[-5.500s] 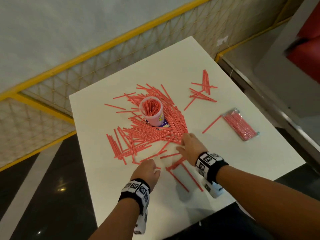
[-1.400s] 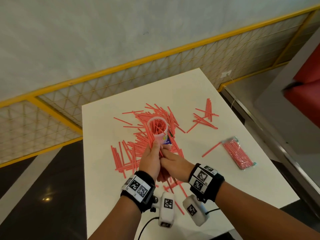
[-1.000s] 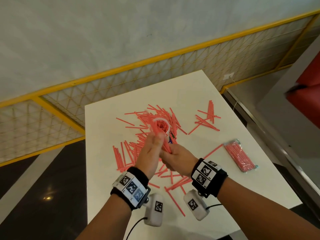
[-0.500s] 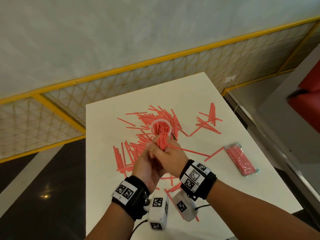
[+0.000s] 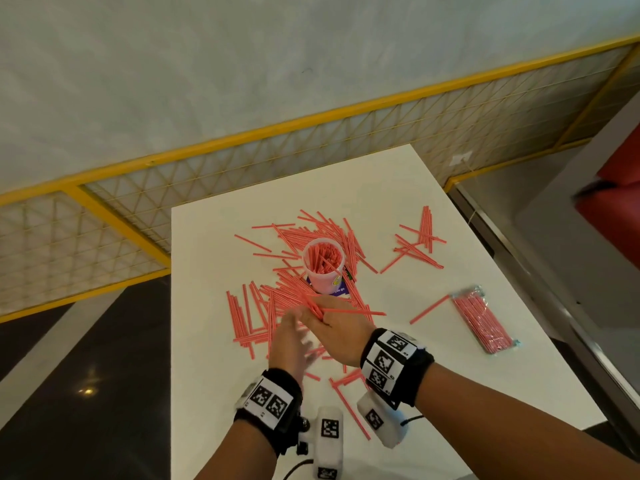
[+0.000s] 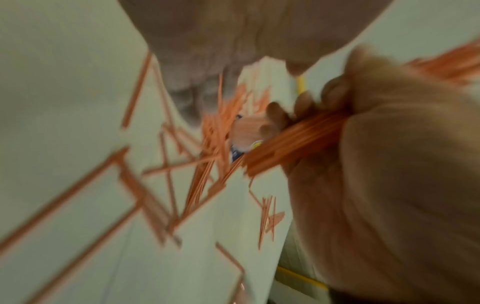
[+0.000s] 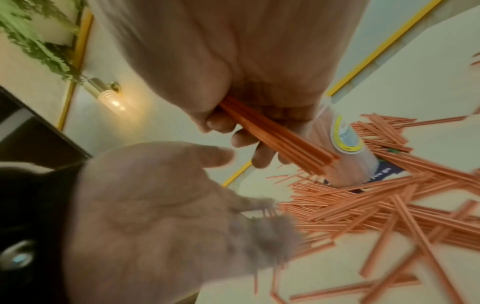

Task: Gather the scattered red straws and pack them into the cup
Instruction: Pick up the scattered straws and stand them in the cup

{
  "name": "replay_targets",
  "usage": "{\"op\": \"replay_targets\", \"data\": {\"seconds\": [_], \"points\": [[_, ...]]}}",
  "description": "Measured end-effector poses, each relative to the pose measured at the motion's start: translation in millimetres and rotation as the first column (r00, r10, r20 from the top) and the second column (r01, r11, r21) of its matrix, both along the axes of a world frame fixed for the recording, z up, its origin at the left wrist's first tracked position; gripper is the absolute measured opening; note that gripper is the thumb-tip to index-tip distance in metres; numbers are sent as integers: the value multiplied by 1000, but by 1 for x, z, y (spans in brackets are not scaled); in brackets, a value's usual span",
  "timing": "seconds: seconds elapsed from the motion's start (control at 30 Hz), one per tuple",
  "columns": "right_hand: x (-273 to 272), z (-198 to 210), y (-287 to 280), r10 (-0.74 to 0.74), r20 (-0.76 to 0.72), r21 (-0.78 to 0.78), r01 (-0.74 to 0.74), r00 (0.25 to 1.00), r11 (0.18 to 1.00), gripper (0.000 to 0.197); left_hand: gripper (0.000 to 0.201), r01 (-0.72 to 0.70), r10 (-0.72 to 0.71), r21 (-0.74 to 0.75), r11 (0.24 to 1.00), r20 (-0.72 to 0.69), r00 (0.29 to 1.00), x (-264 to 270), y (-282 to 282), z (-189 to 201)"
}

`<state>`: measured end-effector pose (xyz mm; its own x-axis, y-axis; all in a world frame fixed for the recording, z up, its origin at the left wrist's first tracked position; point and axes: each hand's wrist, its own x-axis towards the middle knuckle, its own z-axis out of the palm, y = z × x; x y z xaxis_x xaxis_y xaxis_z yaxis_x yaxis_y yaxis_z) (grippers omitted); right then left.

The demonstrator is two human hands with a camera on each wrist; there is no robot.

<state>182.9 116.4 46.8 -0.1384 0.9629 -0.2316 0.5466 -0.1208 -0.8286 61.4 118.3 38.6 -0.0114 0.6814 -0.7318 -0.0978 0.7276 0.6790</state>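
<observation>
A clear plastic cup (image 5: 323, 268) stands upright mid-table, with several red straws inside it. Loose red straws (image 5: 277, 299) lie in a heap around it. My right hand (image 5: 325, 318) hovers just in front of the cup and grips a bundle of straws (image 7: 275, 135) between thumb and fingers; the bundle (image 6: 298, 142) points toward the cup (image 7: 345, 148). My left hand (image 5: 292, 337) is beside it on the left, blurred by motion. Its palm (image 7: 168, 216) is open with the fingers spread above the heap, holding nothing.
A sealed packet of straws (image 5: 483, 322) lies at the right of the white table (image 5: 398, 188). Another small scatter of straws (image 5: 420, 237) sits at the far right. A few straws (image 5: 349, 403) lie near the front edge. A yellow-framed mesh rail (image 5: 242, 174) runs behind the table.
Both hands have drawn back from the cup's mouth toward me. My left hand has let go of the bundle and opened; my right hand still grips straws.
</observation>
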Motion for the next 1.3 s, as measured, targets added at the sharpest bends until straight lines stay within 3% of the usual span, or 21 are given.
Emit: {"op": "replay_targets", "data": {"seconds": [0.07,0.1,0.17,0.23,0.27,0.3,0.33,0.37,0.4,0.43,0.47,0.5,0.57,0.63,0.7,0.8,0.87,0.93,1.07,1.2,1.3], "points": [[3,2,-1,28,69,-25,-26,997,999,40,46,15,47,299,954,-200,979,-9,0,14],[8,2,0,31,85,-34,-28,996,999,41,48,98,30,464,880,-260,965,-11,-2,24],[19,1,1,39,118,-59,-32,992,998,33,58,379,-107,670,638,-411,905,-12,-4,44],[18,-3,0,153,233,-182,-112,960,977,20,61,671,-252,636,380,-627,737,-10,0,54],[1,-13,-3,230,355,-293,-125,906,948,27,56,771,-289,576,272,-715,636,-8,2,55],[5,-11,-10,309,344,-437,-140,887,888,31,47,833,-310,519,193,-773,554,-5,3,55],[-9,9,-18,251,455,-556,53,854,829,30,36,867,-325,476,149,-804,498,-2,3,54],[-15,13,-25,367,697,-519,80,616,851,28,31,878,-333,460,131,-814,476,-1,3,52],[-8,8,-23,380,692,-460,-31,614,887,28,30,868,-331,474,146,-804,494,0,3,50],[8,-11,-12,289,537,-306,-137,792,942,30,29,834,-331,515,201,-765,552,1,2,52],[-5,-14,-10,185,520,-196,-94,834,976,29,27,775,-318,567,278,-707,631,1,3,55],[7,0,-11,181,298,-260,-102,937,960,26,25,698,-276,620,358,-644,714,1,4,59],[26,-7,-11,15,103,-244,10,995,970,35,21,520,-134,703,485,-527,839,-1,9,69],[30,-9,-16,-88,2,-217,86,996,972,40,19,430,-70,703,566,-478,875,-8,17,67],[36,-1,-18,-236,-229,-254,176,944,951,40,16,495,-152,619,609,-522,839,-17,23,59],[42,10,-15,-345,-547,-316,193,763,929,48,16,671,-329,481,564,-614,717,-20,18,50],[30,13,-15,-319,-559,-273,193,765,942,40,10,722,-381,445,530,-636,671,-13,11,50],[23,18,-13,-328,-490,-236,239,807,942,50,11,675,-371,469,569,-586,720,-8,7,48],[20,19,-4,-442,-502,-229,379,744,897,65,10,438,-249,507,743,-398,883,-6,3,44],[14,37,-2,-413,-572,-222,351,709,910,67,39,149,-144,193,970,-39,989,-9,4,31],[3,48,-3,-340,-579,-128,329,741,936,67,50,122,-134,76,990,180,974,-3,2,35]]}}
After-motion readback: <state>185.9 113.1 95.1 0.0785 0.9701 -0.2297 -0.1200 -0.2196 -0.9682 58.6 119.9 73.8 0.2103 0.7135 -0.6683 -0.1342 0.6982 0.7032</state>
